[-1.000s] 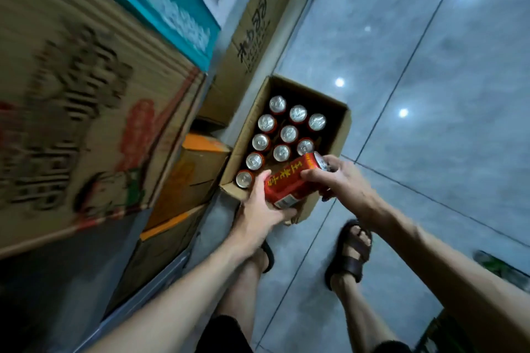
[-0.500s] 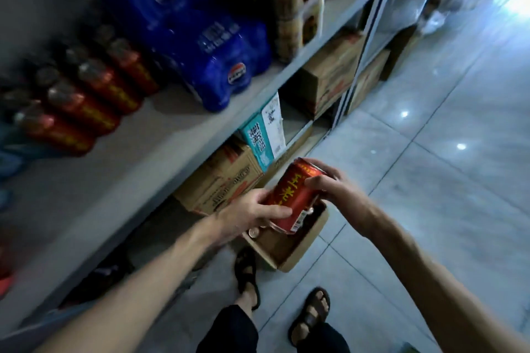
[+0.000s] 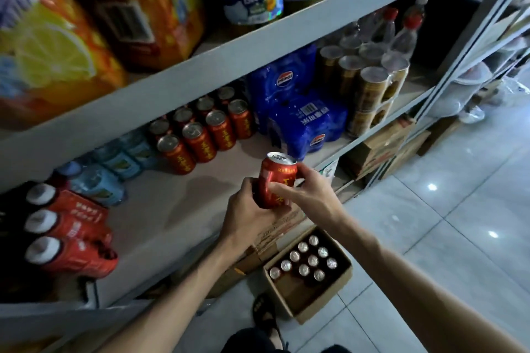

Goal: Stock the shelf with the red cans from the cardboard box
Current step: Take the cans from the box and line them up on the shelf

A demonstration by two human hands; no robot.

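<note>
Cans and bottles, counted
One red can [image 3: 274, 183] held, eight shelf cans [image 3: 200, 135], ten boxed cans [image 3: 304, 269], three white-capped bottles [image 3: 66, 223].

Orange packs [image 3: 57, 46] blurred, cropped, red can [image 3: 272, 178] bottom hidden behind left grip [image 3: 249, 215]

views: one, head-worn wide-angle | faces: forward and down, tilted | near: close over shelf [image 3: 177, 209], which fills 9 to 1 o'clock | cardboard box [image 3: 329, 299] at 6 o'clock | floor [image 3: 459, 209] at 4 o'clock

red can [image 3: 273, 178] near upright above shelf [image 3: 172, 205]; more in cardboard box [image 3: 322, 308]
</note>
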